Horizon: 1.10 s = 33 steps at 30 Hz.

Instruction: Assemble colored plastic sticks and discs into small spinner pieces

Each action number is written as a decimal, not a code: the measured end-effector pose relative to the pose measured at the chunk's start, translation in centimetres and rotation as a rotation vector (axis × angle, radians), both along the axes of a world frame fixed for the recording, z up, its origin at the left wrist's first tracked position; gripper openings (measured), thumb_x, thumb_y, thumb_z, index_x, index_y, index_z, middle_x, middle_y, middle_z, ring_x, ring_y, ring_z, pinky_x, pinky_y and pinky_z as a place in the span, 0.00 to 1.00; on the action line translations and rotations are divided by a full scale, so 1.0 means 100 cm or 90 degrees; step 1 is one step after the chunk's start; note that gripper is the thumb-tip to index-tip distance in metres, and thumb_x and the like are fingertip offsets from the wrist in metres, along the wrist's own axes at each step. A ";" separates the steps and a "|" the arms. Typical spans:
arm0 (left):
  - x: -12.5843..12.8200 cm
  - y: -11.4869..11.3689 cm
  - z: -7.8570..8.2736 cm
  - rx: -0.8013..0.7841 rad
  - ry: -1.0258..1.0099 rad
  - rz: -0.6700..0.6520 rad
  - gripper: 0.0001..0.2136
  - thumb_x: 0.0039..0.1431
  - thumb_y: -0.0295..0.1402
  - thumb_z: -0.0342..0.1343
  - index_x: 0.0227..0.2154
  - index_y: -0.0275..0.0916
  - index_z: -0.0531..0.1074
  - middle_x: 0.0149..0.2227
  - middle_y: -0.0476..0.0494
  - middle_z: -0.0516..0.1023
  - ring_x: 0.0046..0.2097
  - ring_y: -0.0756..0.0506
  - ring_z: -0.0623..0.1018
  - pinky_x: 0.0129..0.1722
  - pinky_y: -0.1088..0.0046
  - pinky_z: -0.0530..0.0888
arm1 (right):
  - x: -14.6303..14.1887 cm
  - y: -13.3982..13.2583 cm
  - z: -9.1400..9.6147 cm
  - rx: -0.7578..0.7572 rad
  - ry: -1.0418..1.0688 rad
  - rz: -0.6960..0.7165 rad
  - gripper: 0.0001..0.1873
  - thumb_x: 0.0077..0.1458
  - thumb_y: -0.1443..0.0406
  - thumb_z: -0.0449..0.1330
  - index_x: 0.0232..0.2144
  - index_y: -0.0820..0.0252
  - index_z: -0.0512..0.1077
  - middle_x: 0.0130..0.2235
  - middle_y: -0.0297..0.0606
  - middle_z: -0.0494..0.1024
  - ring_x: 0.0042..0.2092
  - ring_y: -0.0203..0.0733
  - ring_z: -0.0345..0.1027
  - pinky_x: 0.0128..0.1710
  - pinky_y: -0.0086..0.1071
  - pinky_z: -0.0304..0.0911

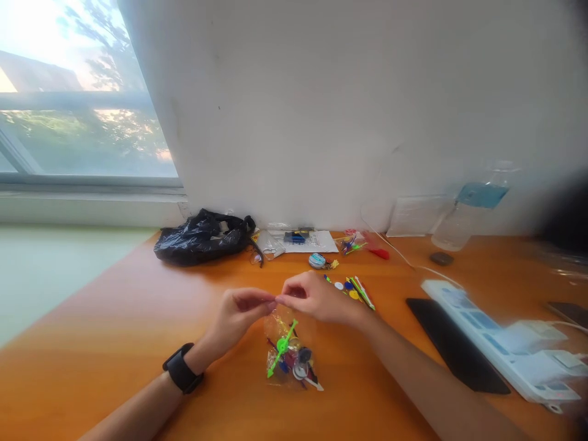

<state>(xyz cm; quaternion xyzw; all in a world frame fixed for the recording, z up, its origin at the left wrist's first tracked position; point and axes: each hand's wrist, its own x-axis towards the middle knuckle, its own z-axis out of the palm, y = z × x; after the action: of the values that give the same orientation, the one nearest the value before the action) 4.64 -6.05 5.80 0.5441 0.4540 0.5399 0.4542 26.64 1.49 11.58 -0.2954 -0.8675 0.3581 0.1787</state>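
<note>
We're in close: our left hand [229, 324] and right hand [324, 300], fingers pinched together at the top of a clear plastic bag [274, 320] over the counter [225, 407]. Inside, a green double-ended arrow [282, 346], a white-tipped arrow [316, 384], round pieces. Partway, we'd judge: that's loaded, but loose coloured sticks [362, 293] lie outside, beyond our right wrist. The black plastic bag [202, 239] behind mostly hides its contents.

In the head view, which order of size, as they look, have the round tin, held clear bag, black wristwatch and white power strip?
1. White power strip
2. Held clear bag
3. Black wristwatch
4. Round tin; it lies farther away, so its real size against the wristwatch is unsure.
</note>
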 end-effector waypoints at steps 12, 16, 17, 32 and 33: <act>-0.004 0.006 -0.006 -0.049 0.001 -0.066 0.15 0.58 0.43 0.71 0.31 0.34 0.83 0.29 0.42 0.85 0.30 0.48 0.82 0.33 0.76 0.79 | 0.004 0.012 -0.009 -0.134 0.028 0.064 0.18 0.58 0.52 0.69 0.32 0.63 0.81 0.28 0.35 0.80 0.29 0.36 0.68 0.27 0.27 0.58; -0.006 0.009 -0.006 -0.049 -0.004 -0.074 0.15 0.59 0.44 0.71 0.30 0.34 0.82 0.28 0.43 0.85 0.29 0.48 0.82 0.32 0.75 0.79 | 0.013 0.023 -0.010 -0.202 0.033 0.077 0.21 0.56 0.49 0.70 0.32 0.64 0.81 0.26 0.35 0.80 0.27 0.35 0.69 0.26 0.26 0.60; -0.006 0.009 -0.006 -0.049 -0.003 -0.079 0.15 0.59 0.44 0.71 0.30 0.34 0.82 0.28 0.43 0.85 0.29 0.48 0.82 0.32 0.75 0.79 | 0.016 0.026 -0.009 -0.217 0.028 0.078 0.22 0.56 0.49 0.70 0.32 0.64 0.81 0.25 0.35 0.80 0.25 0.34 0.69 0.24 0.26 0.60; -0.020 0.017 0.000 -0.051 0.037 -0.068 0.12 0.57 0.39 0.72 0.35 0.36 0.82 0.35 0.44 0.87 0.36 0.48 0.84 0.37 0.77 0.79 | 0.038 0.048 -0.014 -0.227 0.069 0.034 0.16 0.54 0.55 0.72 0.32 0.64 0.82 0.27 0.37 0.80 0.28 0.36 0.71 0.29 0.27 0.65; -0.019 0.016 -0.001 -0.049 0.038 -0.066 0.12 0.58 0.40 0.72 0.36 0.36 0.82 0.36 0.43 0.87 0.37 0.47 0.84 0.38 0.76 0.79 | 0.037 0.048 -0.014 -0.203 0.076 0.032 0.15 0.53 0.56 0.72 0.33 0.64 0.82 0.29 0.37 0.80 0.30 0.37 0.72 0.31 0.28 0.66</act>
<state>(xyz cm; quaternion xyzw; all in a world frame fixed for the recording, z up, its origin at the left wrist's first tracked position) 2.69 -4.44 5.73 0.5648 0.4592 0.4810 0.4886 30.33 6.33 10.15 -0.2762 -0.7947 0.5123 0.1721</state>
